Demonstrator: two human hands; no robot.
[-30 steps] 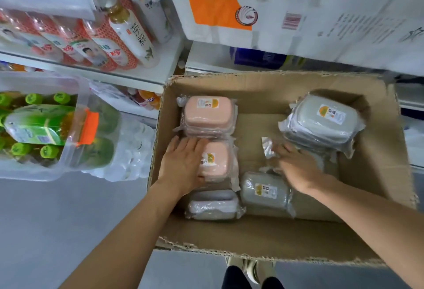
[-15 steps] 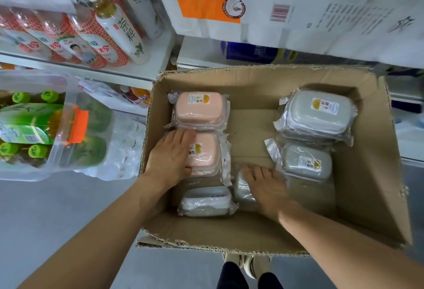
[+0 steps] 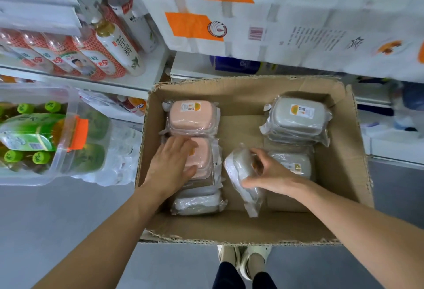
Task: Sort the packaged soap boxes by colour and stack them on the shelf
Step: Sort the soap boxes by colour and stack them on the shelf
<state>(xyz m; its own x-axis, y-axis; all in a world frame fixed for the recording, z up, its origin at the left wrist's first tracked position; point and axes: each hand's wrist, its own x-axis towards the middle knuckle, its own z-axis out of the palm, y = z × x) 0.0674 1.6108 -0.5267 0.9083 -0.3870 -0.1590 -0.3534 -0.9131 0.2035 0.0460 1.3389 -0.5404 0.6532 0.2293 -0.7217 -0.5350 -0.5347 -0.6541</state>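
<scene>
Hands in carton, right one lifting a grey soap box

Carton (image 3: 344,174) sits open on the floor below the shelf (image 3: 128,82), flaps up. Left hand (image 3: 171,167) lies flat on the near pink box (image 3: 202,153), fingers straight, thumb along its near edge; pressing, not gripping. Far pink box (image 3: 190,116) sits just beyond it, touching, label up, on a stack of wrapped packs. Both pink ones are in the left column of the carton. White box (image 3: 197,203) lies at the near left end, partly under the wrist.

Right hand (image 3: 268,174) grips a grey box (image 3: 241,171) in clear wrap, thumb on the near side, fingers curled over the far side. This box is tilted on edge, raised off the carton floor near the middle, loose wrap hanging at its low end.

Right column: grey stack (image 3: 298,119) at the far right, label up, several boxes high. Low grey box (image 3: 296,164) is just behind the right hand, partly hidden by it.

Outside the carton: bottles (image 3: 107,45) lying on the shelf at upper left, clear bin (image 3: 57,169) with green-capped bottles at left, large white wrapped pack (image 3: 286,25) with orange print above the carton. Shoes (image 3: 243,259) visible under the near carton edge.
</scene>
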